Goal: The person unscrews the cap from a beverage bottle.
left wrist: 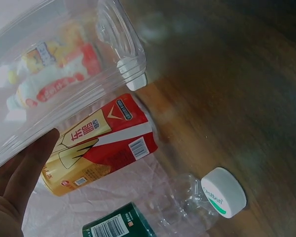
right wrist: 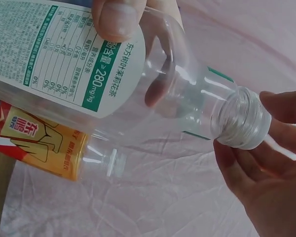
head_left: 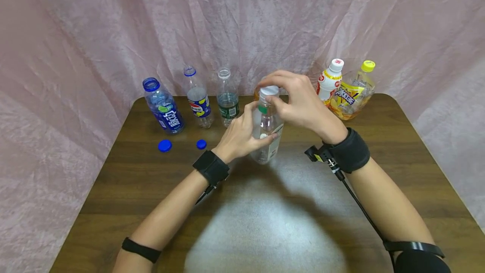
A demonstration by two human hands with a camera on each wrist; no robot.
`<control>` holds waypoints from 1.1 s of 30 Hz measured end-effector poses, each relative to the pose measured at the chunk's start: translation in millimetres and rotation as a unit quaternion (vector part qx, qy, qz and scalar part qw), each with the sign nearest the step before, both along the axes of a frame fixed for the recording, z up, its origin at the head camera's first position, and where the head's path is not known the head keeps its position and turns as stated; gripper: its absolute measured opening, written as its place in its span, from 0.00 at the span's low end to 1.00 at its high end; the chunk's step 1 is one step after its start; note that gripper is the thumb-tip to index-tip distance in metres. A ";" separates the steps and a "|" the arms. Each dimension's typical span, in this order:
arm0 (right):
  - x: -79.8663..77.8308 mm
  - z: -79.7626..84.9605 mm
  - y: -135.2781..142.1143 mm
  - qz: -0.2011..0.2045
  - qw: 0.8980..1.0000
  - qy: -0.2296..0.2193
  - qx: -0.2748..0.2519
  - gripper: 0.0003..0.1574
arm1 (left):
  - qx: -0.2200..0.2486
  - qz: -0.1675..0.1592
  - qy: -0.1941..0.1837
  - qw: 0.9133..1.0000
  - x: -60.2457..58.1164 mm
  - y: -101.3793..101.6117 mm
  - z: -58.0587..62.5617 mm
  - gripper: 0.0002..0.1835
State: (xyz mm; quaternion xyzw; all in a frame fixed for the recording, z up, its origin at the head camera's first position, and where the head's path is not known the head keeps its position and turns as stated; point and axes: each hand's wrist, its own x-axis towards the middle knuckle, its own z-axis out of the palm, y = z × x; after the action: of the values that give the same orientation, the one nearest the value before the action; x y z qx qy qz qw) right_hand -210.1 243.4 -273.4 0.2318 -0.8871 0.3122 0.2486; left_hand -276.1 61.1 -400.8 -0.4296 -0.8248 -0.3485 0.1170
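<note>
A clear plastic bottle [head_left: 267, 126] with a white and green label [right wrist: 54, 54] stands upright between my hands, tilted slightly in the head view. My left hand [head_left: 240, 137] grips its body, thumb across the front. At the top, the fingers and thumb of my right hand [head_left: 299, 102] pinch a white cap [head_left: 269, 90] at the mouth. Bare screw threads [right wrist: 241, 118] show on the neck in the right wrist view, where the fingers hide most of the cap. Right behind is a red and gold labelled bottle [left wrist: 103, 140].
Three uncapped bottles stand at left: a blue one [head_left: 166, 115], a cola bottle [head_left: 198, 104] and a green-labelled one [head_left: 228, 104]. Blue caps [head_left: 164, 145] and white caps [left wrist: 224, 193] lie in front. Capped at right are a white-and-red bottle [head_left: 329, 83] and a yellow-capped bottle [head_left: 352, 96].
</note>
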 end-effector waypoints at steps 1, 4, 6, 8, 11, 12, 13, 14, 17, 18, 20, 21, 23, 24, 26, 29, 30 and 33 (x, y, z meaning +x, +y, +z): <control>0.1 0.4 0.3 0.007 1.000 -0.003 -0.003 0.19 | 0.000 0.001 0.002 1.000 0.0 -0.1 0.1 0.53; 0.6 1.2 1.1 0.011 1.000 -0.005 -0.015 0.22 | 0.003 0.007 0.003 1.000 -0.1 -1.2 0.8 0.53; 0.4 1.4 1.3 -0.002 1.000 0.009 -0.029 0.23 | 0.006 0.010 0.003 1.000 0.0 -1.6 2.1 0.53; -0.4 1.3 1.0 -0.026 0.998 0.031 -0.041 0.24 | 0.008 0.015 0.005 1.000 0.0 -1.8 3.6 0.53; -2.4 0.7 -0.6 -0.065 0.995 0.064 -0.048 0.25 | 0.006 0.021 0.009 1.000 -0.5 -2.0 5.3 0.53; -2.9 0.4 -1.5 -0.077 0.994 0.071 -0.044 0.25 | 0.004 0.023 0.010 1.000 -0.7 -2.3 5.3 0.53; -3.4 -0.2 -2.4 -0.085 0.993 0.075 -0.041 0.26 | 0.002 0.025 0.011 1.000 -0.9 -2.5 5.3 0.54; -3.7 -0.7 -3.5 -0.091 0.992 0.079 -0.037 0.26 | 0.000 0.026 0.010 1.000 -1.2 -2.8 4.9 0.53; -3.6 -2.4 -8.0 -0.096 0.991 0.089 -0.024 0.27 | 0.001 0.022 0.007 1.000 -1.4 -3.9 3.0 0.53; -3.6 -3.1 -9.1 -0.096 0.991 0.092 -0.021 0.26 | 0.002 0.021 0.009 1.000 -1.3 -4.4 2.3 0.52; -3.8 -3.7 -11.1 -0.094 0.991 0.092 -0.014 0.24 | 0.007 0.017 0.013 1.000 -1.5 -5.1 0.5 0.52; -3.8 -3.6 -11.7 -0.093 0.991 0.091 -0.010 0.22 | 0.008 0.016 0.014 1.000 -1.6 -5.3 0.0 0.52; -3.1 -2.7 -11.7 -0.092 0.992 0.085 -0.002 0.19 | 0.010 0.011 0.015 1.000 -1.8 -5.9 -0.2 0.52; -2.8 -1.8 -11.5 -0.089 0.993 0.081 0.001 0.17 | 0.010 0.010 0.014 1.000 -2.0 -6.0 0.2 0.52; -1.4 -0.7 -10.4 -0.080 0.994 0.073 0.005 0.13 | 0.008 0.005 0.010 1.000 -2.3 -6.0 0.9 0.52; 0.4 0.3 -9.1 -0.058 0.996 0.063 0.004 0.07 | 0.008 0.005 0.004 1.000 -3.0 -6.0 1.5 0.52; 1.2 0.9 -9.0 -0.047 0.997 0.060 0.004 0.06 | 0.008 0.006 0.002 1.000 -3.2 -5.9 1.4 0.53; 2.8 1.3 -9.0 -0.017 0.999 0.044 0.004 0.10 | 0.010 0.010 -0.003 1.000 -3.5 -5.0 0.3 0.54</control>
State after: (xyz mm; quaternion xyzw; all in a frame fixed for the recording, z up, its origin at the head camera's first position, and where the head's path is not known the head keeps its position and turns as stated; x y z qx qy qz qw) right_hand -207.3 234.4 -272.1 0.2312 -0.8806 0.2936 0.2913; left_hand -279.6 56.1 -400.5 -0.4190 -0.8261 -0.3566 0.1216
